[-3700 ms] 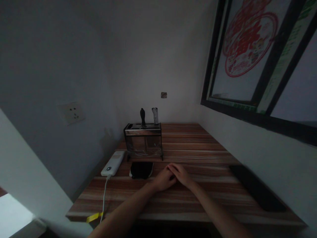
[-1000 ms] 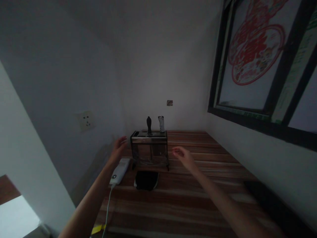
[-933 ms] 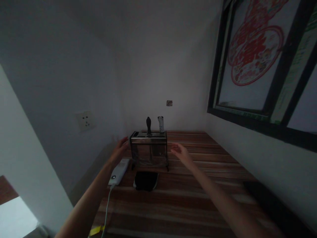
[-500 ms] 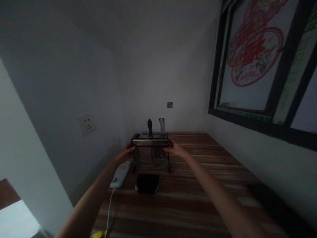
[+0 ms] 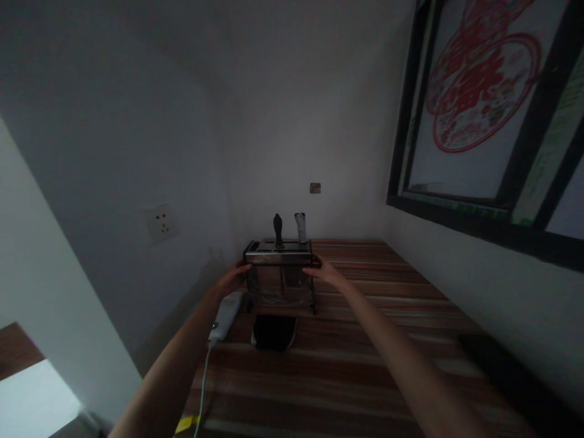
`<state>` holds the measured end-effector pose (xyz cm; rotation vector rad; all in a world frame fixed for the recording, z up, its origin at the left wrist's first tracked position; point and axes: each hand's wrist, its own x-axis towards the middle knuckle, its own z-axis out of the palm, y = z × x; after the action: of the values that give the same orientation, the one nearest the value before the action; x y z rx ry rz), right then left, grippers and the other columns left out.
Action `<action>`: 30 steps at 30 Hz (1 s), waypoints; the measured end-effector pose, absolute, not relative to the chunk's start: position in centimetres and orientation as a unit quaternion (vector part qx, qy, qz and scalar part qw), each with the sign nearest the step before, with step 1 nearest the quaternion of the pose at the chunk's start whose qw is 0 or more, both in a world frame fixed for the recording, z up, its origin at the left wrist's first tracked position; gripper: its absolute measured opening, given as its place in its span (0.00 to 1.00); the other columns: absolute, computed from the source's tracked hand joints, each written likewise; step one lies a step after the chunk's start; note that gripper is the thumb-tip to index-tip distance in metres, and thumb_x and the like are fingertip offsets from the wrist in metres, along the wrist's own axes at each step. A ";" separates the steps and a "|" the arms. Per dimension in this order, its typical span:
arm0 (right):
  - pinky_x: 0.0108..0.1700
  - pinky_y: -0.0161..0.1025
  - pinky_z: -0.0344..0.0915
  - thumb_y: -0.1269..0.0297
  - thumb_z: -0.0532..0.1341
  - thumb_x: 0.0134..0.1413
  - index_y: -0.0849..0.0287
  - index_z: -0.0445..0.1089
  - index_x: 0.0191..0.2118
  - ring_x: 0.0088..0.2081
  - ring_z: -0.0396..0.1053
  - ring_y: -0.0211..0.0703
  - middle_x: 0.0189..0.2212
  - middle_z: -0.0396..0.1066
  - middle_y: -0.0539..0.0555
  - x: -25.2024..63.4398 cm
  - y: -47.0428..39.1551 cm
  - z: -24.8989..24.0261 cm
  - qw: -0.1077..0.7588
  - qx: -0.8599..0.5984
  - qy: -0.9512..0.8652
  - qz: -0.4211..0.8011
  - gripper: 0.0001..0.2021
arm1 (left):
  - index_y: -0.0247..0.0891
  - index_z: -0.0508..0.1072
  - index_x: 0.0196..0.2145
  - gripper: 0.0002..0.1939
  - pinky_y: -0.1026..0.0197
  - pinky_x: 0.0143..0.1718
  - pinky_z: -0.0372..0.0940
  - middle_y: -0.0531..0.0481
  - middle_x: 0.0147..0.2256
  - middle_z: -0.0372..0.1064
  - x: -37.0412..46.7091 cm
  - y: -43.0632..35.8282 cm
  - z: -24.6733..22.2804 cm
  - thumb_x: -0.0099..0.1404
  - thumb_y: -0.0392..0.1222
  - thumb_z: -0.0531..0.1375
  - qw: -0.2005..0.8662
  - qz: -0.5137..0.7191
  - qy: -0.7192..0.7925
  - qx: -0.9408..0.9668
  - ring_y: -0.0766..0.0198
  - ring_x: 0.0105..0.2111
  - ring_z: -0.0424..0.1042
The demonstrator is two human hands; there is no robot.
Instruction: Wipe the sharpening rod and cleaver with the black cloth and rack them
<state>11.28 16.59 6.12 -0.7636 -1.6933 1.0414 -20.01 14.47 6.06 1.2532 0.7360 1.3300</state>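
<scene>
Both hands grip the knife rack (image 5: 279, 275), left hand (image 5: 229, 281) at 9 o'clock, right hand (image 5: 325, 274) at 3 o'clock, fingers closed on its sides; it sits unlifted on the table (image 5: 365, 365).

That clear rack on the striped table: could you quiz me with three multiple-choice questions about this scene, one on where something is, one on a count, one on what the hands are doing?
1. Where does the white power bank lie?
A. left of the rack
B. on top of the rack
C. by the window

2. How many handles stick up from the rack's top?
A. none
B. two
C. five

3. What are the hands doing?
A. clasped together
B. one on each side of the rack
C. holding the cable

Answers:
1 A: the power bank lies left of the rack.
2 B: a dark handle and a pale handle.
3 B: left hand and right hand flank it.
</scene>
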 end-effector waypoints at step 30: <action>0.50 0.45 0.60 0.52 0.65 0.37 0.58 0.67 0.45 0.45 0.67 0.47 0.43 0.70 0.55 21.9 12.6 6.3 0.571 -0.371 -0.651 0.335 0.27 | 0.48 0.57 0.56 0.40 0.55 0.56 0.50 0.48 0.57 0.55 -8.5 11.9 8.7 0.46 0.36 0.66 0.525 0.563 0.213 0.602 0.54 0.57 0.53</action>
<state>21.89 12.58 6.32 -0.8714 -1.5277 0.7866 -8.55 11.88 8.72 1.4415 0.5085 1.3461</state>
